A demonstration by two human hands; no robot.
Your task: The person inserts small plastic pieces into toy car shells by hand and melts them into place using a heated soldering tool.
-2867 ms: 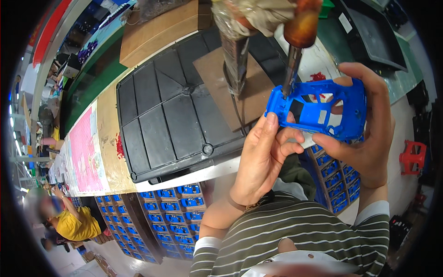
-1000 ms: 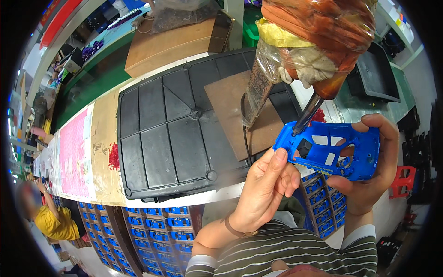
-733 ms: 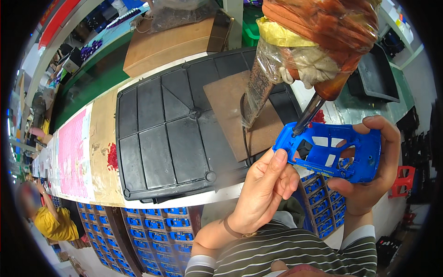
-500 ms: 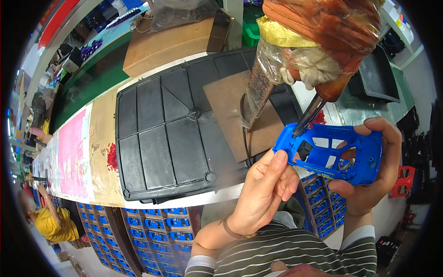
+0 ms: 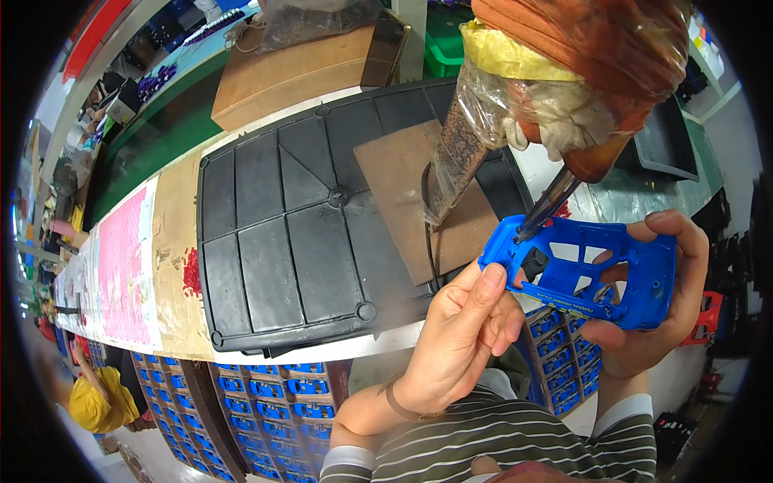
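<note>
Both hands hold a blue plastic toy car body shell (image 5: 555, 283), tilted, with its hollow inside and window openings showing. My left hand (image 5: 467, 330) is closed at its left end, thumb and fingers pinching the near corner. My right hand (image 5: 672, 314) wraps round the right end, fingers over the far edge and thumb at the near side. From above, a metal rod (image 5: 551, 201) like a soldering iron, with an amber-brown handle (image 5: 596, 158), reaches down; its tip meets the inside of the shell near the left end. Orange and white cloth under clear plastic wrap (image 5: 555, 64) bundles the handle.
A large black ribbed plastic lid (image 5: 266, 249) lies on the bench, with a brown board (image 5: 403, 193) and a plastic-wrapped post (image 5: 455, 161) on it. Racks of blue shells (image 5: 270, 402) stand below the bench edge. A person in yellow (image 5: 101, 400) is at far left.
The shell and both hands sit slightly further right and lower, and the right end has tipped a little. The rod's tip stays at the same spot on the shell.
</note>
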